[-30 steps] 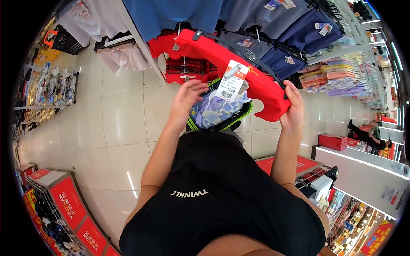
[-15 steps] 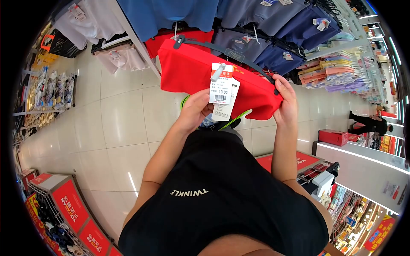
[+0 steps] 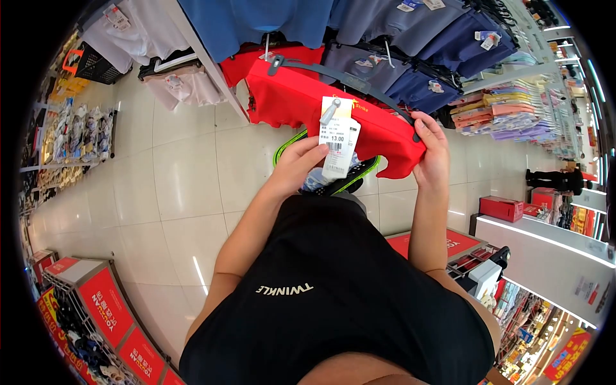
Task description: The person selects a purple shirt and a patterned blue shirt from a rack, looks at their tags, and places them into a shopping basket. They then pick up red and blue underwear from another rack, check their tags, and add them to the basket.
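A red garment (image 3: 289,96) hangs from a dark hanger (image 3: 340,78) in front of me. White price tags (image 3: 337,135) with a grey security pin dangle over its front; the upper one reads 13.00. My left hand (image 3: 300,163) pinches the tags at their left edge, thumb across the front. My right hand (image 3: 431,149) is closed round the garment and hanger at the right end. The fingers behind the cloth are partly hidden.
Racks of blue shorts (image 3: 256,25) and folded pastel clothes (image 3: 494,112) stand ahead. A black basket (image 3: 96,67) is at upper left. Red-panelled bins (image 3: 106,308) stand lower left. A person in dark clothes (image 3: 555,181) is at far right.
My left thumb has moved onto the front of the tags, covering their lower part. The garment's lower edge has gathered up and its left end shifted slightly right. The distant person has moved.
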### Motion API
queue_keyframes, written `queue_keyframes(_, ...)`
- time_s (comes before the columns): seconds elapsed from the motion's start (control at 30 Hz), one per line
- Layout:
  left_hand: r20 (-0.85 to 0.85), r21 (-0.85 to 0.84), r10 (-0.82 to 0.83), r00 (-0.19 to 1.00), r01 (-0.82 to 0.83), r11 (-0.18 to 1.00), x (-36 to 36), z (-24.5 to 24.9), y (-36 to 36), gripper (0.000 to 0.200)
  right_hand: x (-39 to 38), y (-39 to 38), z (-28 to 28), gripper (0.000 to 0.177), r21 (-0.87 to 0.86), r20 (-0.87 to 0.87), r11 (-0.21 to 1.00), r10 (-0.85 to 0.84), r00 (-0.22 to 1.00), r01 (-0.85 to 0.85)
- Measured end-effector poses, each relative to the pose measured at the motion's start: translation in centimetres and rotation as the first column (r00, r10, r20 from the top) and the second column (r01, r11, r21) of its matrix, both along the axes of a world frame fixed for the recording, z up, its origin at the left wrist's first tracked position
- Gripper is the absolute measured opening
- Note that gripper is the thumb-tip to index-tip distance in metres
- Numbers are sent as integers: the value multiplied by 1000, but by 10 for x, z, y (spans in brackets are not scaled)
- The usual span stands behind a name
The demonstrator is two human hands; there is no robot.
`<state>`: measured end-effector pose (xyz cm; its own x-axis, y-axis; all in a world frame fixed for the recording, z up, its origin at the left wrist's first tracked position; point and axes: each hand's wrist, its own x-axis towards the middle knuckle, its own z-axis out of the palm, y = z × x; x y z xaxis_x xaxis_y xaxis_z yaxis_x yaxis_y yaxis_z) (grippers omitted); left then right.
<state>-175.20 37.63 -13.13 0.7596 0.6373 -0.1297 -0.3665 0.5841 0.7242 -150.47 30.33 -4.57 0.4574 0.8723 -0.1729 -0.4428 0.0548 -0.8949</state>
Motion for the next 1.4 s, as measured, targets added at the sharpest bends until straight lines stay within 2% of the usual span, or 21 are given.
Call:
queue_keyframes(0.03,-102,63,-29,994,35,997,3,-14,6,34,0,-1,-2,19,-3,-2,1000,2,1000,-2)
queue_keyframes(0.07,-205,121,-49,978,75,990,6,-31,10,34,2,-1,-7,19,-50,207,999,13,978,-2)
queue_keyframes(0.1,-193,110,-13,981,35,993,11,-54,13,36,3,-1,-13,19,-93,408,996,33,913,6)
queue_keyframes(0.13,-192,110,-12,981,34,993,12,-75,13,36,4,-1,-18,19,-93,408,996,34,912,5)
queue_keyframes(0.2,-361,250,212,908,-124,960,8,-116,12,39,8,-5,-31,20,-255,801,967,219,556,-13)
queue_keyframes(0.27,-386,257,266,883,-174,951,-4,-146,11,41,12,-10,-52,20,-283,830,958,268,489,-45)
queue_keyframes(0.33,-500,203,243,831,-160,966,-20,-165,10,38,14,-15,-68,22,-520,784,849,517,342,-92)
queue_keyframes(0.5,-670,121,188,718,-144,982,-39,-230,-11,29,26,-31,-116,25,-648,711,751,655,255,-125)
queue_keyframes(0.6,-778,86,87,622,-32,996,-48,-271,-28,29,28,-31,-116,25,-643,694,750,657,292,-159)
queue_keyframes(0.77,-830,34,106,548,-140,990,-59,-316,-78,28,60,-9,-144,30,-624,603,714,699,385,-318)
queue_keyframes(0.8,-856,51,124,501,-157,986,-64,-323,-90,27,71,0,-158,35,-692,504,632,769,392,-349)
queue_keyframes(0.87,-875,37,130,466,-204,978,-82,-353,-126,26,92,12,-199,41,-733,401,546,828,392,-406)
queue_keyframes(0.97,-939,-81,-11,344,-190,978,-100,-346,-174,25,144,10,-299,53,-697,521,664,729,444,-272)
queue_keyframes(1.03,-954,-120,-46,296,-236,964,-107,-332,-207,24,187,2,-376,62,-717,611,665,743,272,-207)
queue_keyframes(1.07,-954,-123,-35,297,-284,951,-111,-335,-224,23,195,0,-385,58,-813,441,530,830,341,-241)
queue_keyframes(1.1,-958,-141,-39,282,-351,926,-108,-319,-235,23,193,-9,-380,52,-838,247,466,789,562,-286)
queue_keyframes(1.13,-961,-158,-43,272,-417,895,-102,-304,-246,23,197,-18,-389,38,-853,159,416,782,603,-315)
queue_keyframes(1.2,-969,-112,4,249,-452,885,-97,-308,-274,24,198,-38,-391,18,-888,104,347,790,604,-300)
queue_keyframes(1.27,-993,-68,-30,113,-352,934,-73,-268,-279,28,212,-63,-429,15,-864,37,316,817,576,-392)
queue_keyframes(1.3,-997,-6,19,74,-323,946,-69,-278,-291,31,206,-69,-422,14,-876,-40,289,754,656,-386)
queue_keyframes(1.4,-996,83,91,16,-283,956,-53,-311,-324,34,201,-74,-429,13,-902,-127,152,801,585,-404)
